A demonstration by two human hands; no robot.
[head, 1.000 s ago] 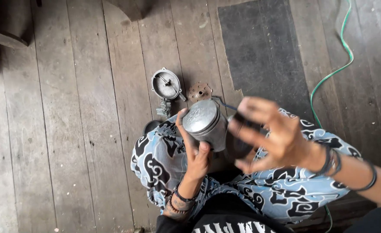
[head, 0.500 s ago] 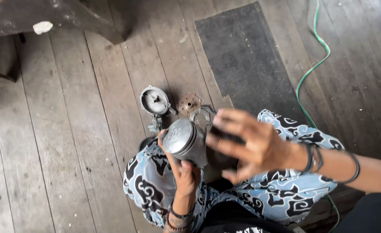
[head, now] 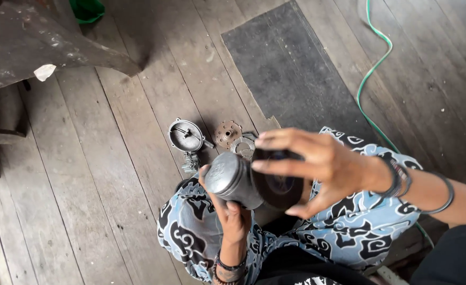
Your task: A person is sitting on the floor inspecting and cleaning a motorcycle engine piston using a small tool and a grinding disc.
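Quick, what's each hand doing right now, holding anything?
Left hand: closed around a grey metal piston, held up from below.
Right hand: fingers curled around a dark round pad, pressed against the piston's side.

A rough home workshop or repair shed: the floor [head: 85, 200] is worn grey planks, with a dark rubber mat [head: 291, 68] and a green hose [head: 373, 74] lying across it. Loose metal engine parts [head: 186, 135] and a rusty disc [head: 227, 133] sit on the boards, beside a grimy machine frame [head: 48, 47] at the upper left.
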